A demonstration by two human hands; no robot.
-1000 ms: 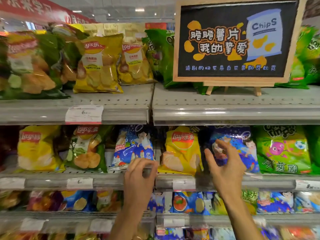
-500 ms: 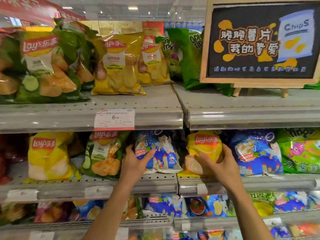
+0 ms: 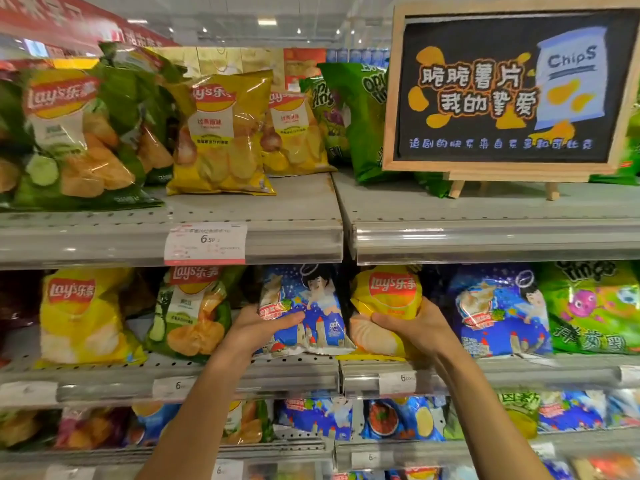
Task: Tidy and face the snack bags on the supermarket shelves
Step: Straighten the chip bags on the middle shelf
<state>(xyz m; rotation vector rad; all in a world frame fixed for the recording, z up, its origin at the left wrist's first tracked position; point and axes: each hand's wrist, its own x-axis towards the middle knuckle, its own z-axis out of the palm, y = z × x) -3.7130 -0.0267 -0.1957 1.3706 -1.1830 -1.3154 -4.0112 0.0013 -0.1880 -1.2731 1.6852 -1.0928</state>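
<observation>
Working along the middle shelf (image 3: 242, 370), we have both hands on bags at once. Our left hand (image 3: 258, 329) grips the blue cartoon bag (image 3: 306, 306) at its lower left, thumb lying across the front and fingers curled behind it. Our right hand (image 3: 414, 329) holds the small yellow Lay's bag (image 3: 386, 306) just to the right, thumb pressed across its front and fingers wrapped round its right edge. Both bags stand near the front lip, touching each other where the two shelf sections meet.

We judge the job roughly midway on this level. The two bags in hand face forward with logos readable, though the blue one leans a little and both look crumpled at the base, so they likely need a final squaring up. To the left, the green cucumber bag (image 3: 190, 313) and the large yellow bag (image 3: 81, 317) sit further back and slightly tilted, with a gap between them; we would say these are still to be pulled forward. To the right, a second blue bag (image 3: 498, 313) and the bright green bag (image 3: 592, 306) stand upright and look faced.

On the top shelf (image 3: 242, 209), the bags on the left slump at angles, well behind the edge, beside a chalkboard sign (image 3: 502, 88). The lower shelf (image 3: 277, 448) looks jumbled, but it is too blurred to be sure.
</observation>
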